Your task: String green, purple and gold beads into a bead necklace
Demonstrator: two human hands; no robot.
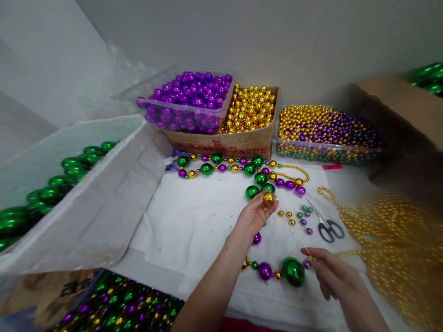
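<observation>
Between the fingertips of my left hand (254, 214) is a gold bead (269, 198), close to loose green balls (252, 192). My right hand (330, 272) pinches a thin string (302, 241) at the end of a bead strand. On that strand, a big green ball (293, 271), a purple ball (265, 271) and smaller beads lie on the white cloth (180, 216). My left forearm hides part of it. Small gold beads (289, 215) and small purple beads (303, 222) are scattered between my hands. Scissors (329, 229) with dark handles lie just beyond my right hand.
A beaded garland (222, 168) stretches across the back of the cloth. Behind it stand a purple-ball tub (224, 110), a cardboard box (194, 142) of gold balls and a mixed-bead tray (328, 148). A white foam box (114, 221) borders the left; gold bead strings (391, 244) pile up right.
</observation>
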